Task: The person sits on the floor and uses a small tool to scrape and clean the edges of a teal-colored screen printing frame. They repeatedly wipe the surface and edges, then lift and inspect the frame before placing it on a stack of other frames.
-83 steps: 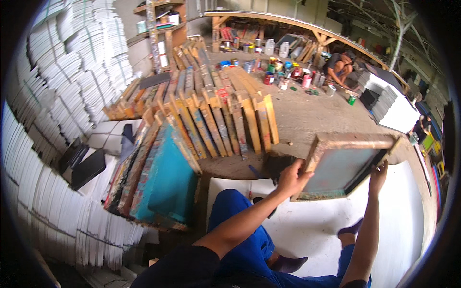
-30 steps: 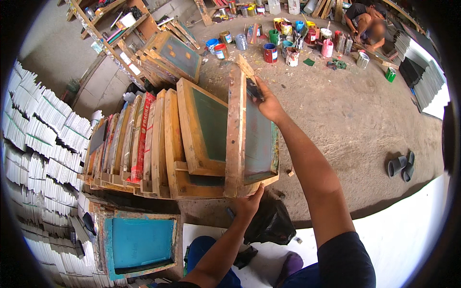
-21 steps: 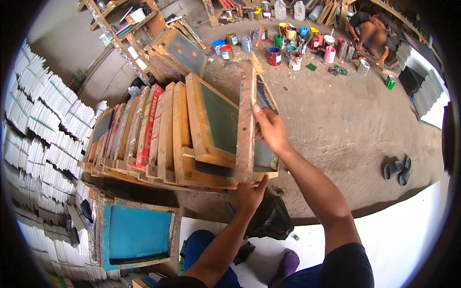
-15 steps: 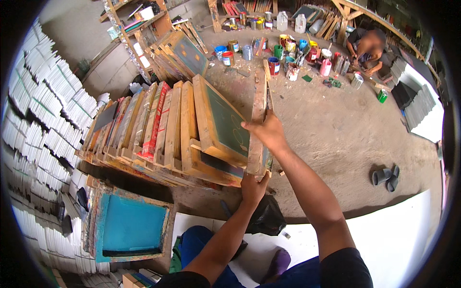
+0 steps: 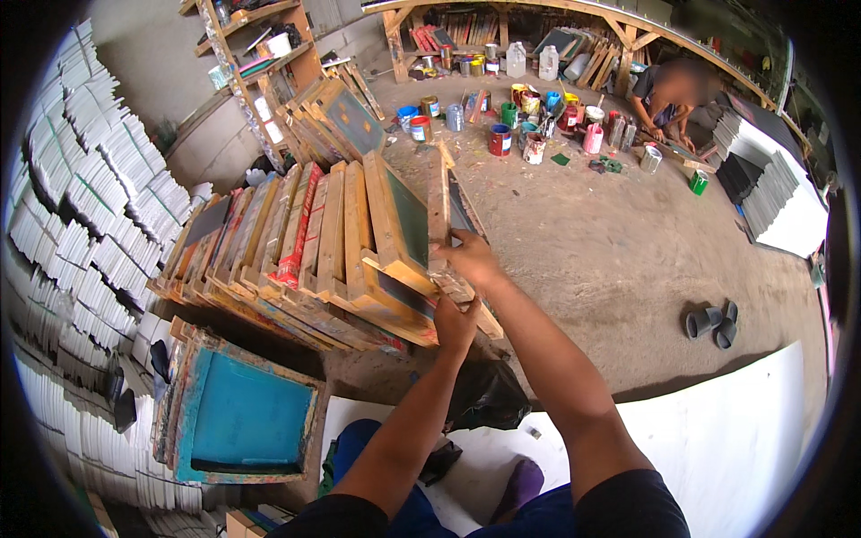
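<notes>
Both hands grip a wooden screen-printing frame (image 5: 439, 197), held on edge at the near right end of a leaning row of similar frames (image 5: 334, 229). My right hand (image 5: 472, 260) clasps its side, the thumb on the wooden edge. Lower down, my left hand (image 5: 456, 325) holds the bottom corner; some of its fingers are hidden behind the wood. Just left of the held frame leans a frame with dark green mesh (image 5: 408, 220). A blue-coated screen frame (image 5: 247, 412) lies at the lower left.
Paint cans (image 5: 500, 139) and bottles stand on the floor ahead. A person (image 5: 668, 103) crouches at the far right. White stacks (image 5: 99, 206) line the left side. Black slippers (image 5: 710, 325) lie to the right, a black bag (image 5: 489, 394) below my hands, and a white sheet (image 5: 700, 430) nearest me.
The held frame has shifted left towards the row and now tilts, its mesh side showing more on the right. Both hands have moved left with it. The view has turned slightly.
</notes>
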A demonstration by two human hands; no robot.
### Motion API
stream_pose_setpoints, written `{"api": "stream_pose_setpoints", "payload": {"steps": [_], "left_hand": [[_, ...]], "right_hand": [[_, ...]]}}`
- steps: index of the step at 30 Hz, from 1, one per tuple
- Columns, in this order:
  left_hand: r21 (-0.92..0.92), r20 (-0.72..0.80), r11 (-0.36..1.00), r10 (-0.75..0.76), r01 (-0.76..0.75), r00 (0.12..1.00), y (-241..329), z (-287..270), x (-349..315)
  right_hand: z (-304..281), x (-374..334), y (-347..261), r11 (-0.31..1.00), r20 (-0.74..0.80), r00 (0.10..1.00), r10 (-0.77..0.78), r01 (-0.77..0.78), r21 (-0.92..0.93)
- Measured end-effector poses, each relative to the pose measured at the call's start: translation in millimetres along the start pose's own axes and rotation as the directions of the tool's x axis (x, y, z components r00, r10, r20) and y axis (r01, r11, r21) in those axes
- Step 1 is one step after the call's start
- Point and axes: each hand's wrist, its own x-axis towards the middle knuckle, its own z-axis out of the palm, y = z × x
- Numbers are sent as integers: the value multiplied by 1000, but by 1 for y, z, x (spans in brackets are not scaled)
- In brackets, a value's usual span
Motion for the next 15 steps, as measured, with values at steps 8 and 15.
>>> {"api": "stream_pose_setpoints", "payload": {"steps": [8, 15], "left_hand": [[357, 151, 933, -92, 32, 984, -17, -33, 4], [451, 293, 861, 103, -232, 950, -17, -70, -12]], "right_hand": [[27, -14, 6, 990, 116, 988, -98, 84, 116], [24, -69, 15, 931, -205, 912, -355, 323, -173]]}}
